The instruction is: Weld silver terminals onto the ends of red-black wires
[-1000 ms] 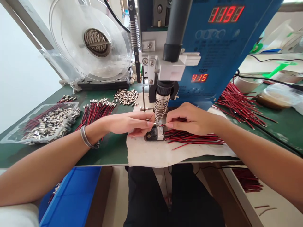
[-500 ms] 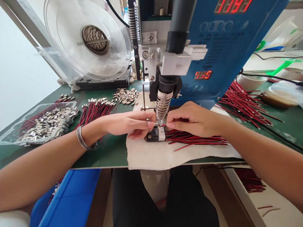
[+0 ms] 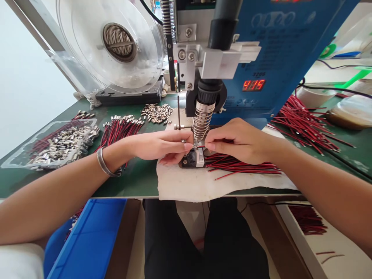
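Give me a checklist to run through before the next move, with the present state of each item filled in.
1. Right hand has the red wire: ok, pinched between thumb and finger.
2. Left hand grips its piece firmly: cannot tell; it is at the black-and-white fixture, but what it pinches is too small.
3. Wire end meets the tip of the spring-wrapped soldering iron: cannot tell, too small.
4. Lower display lit: ok, showing 415.
5. Upper display readable: not ok, cut off by the picture's top edge.
6. Loose wires well away from the right hand: not ok, they lie close beside it.
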`<action>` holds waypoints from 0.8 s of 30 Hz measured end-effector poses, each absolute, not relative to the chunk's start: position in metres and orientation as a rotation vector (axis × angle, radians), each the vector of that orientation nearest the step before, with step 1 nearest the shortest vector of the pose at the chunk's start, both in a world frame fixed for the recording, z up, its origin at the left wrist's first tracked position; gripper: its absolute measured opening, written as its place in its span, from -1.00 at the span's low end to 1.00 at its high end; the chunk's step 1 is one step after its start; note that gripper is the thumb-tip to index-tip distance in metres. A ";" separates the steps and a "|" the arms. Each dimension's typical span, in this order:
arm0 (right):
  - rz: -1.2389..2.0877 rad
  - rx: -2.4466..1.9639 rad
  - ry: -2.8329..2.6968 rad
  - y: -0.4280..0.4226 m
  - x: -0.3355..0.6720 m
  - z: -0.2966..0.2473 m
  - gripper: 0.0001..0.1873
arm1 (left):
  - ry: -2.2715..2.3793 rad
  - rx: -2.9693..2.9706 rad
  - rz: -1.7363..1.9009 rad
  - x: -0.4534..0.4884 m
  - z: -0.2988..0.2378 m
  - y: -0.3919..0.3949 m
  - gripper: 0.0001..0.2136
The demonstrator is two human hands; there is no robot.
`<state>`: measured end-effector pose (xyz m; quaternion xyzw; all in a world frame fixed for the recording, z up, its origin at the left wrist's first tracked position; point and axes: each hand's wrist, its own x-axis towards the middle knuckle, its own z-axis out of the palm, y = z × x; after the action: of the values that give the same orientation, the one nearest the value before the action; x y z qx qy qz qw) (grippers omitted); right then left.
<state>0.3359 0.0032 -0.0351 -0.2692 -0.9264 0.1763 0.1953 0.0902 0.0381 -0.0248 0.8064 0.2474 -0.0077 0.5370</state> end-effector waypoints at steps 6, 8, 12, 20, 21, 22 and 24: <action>0.468 -0.746 -2.590 0.003 0.337 -0.034 -0.72 | 0.571 2.014 0.005 0.089 -0.028 0.038 -0.71; 0.471 -0.743 -2.588 0.003 0.338 -0.034 -0.72 | 0.560 2.022 0.007 0.089 -0.029 0.039 -0.71; 0.470 -0.753 -2.599 0.003 0.337 -0.034 -0.70 | 0.538 2.017 0.007 0.090 -0.030 0.039 -0.72; 0.464 -0.766 -2.608 0.003 0.334 -0.036 -0.67 | 0.515 1.969 0.035 0.089 -0.032 0.040 -0.71; 0.462 -0.771 -2.605 0.003 0.334 -0.036 -0.67 | 0.520 1.971 0.033 0.088 -0.032 0.040 -0.72; 0.460 -0.774 -2.604 0.003 0.334 -0.036 -0.67 | 0.526 1.972 0.029 0.088 -0.032 0.040 -0.73; 0.457 -0.783 -2.604 0.003 0.334 -0.035 -0.67 | 0.542 1.978 0.012 0.088 -0.032 0.040 -0.75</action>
<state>0.3342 0.0033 -0.0354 -0.2787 -0.9271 0.1627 0.1909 0.0876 0.0403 -0.0316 0.8247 0.2259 0.0050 0.5185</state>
